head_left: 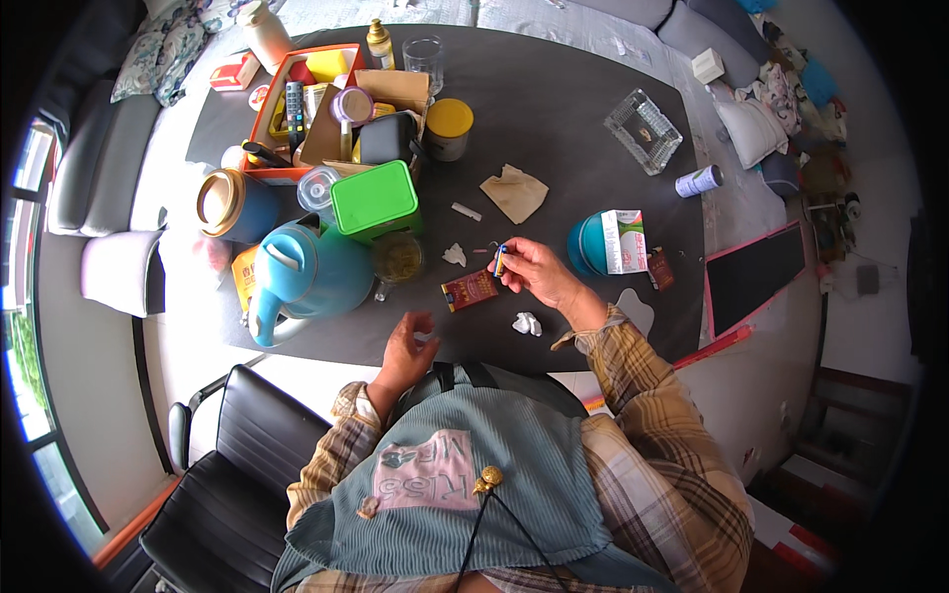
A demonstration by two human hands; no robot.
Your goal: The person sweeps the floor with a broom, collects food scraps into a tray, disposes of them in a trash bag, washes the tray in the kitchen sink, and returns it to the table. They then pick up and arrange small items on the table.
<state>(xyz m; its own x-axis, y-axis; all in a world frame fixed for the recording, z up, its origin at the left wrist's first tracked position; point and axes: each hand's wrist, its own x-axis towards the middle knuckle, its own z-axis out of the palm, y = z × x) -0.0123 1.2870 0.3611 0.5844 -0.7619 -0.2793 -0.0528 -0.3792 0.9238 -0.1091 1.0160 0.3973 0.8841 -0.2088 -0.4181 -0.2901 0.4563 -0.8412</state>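
Above the dark table, my right hand (539, 274) pinches a small, slim blue-and-yellow stick (500, 261) between thumb and fingers. It is too small to tell its exact kind. Just left of these fingers lies a flat dark red packet (470, 290). My left hand (405, 352) hangs at the near table edge, fingers loosely bent and apart, holding nothing. A crumpled white tissue (527, 323) lies below my right hand. Another scrap of white paper (454, 255) sits beyond the packet, near a short white strip (466, 211).
To the left stand a blue kettle (297, 272), a glass mug (398, 259), a green box (376, 201) and an orange box (267, 124) full of odds and ends. Rightward are a teal round container (587, 245), a white-green carton (625, 242) and a glass ashtray (643, 132).
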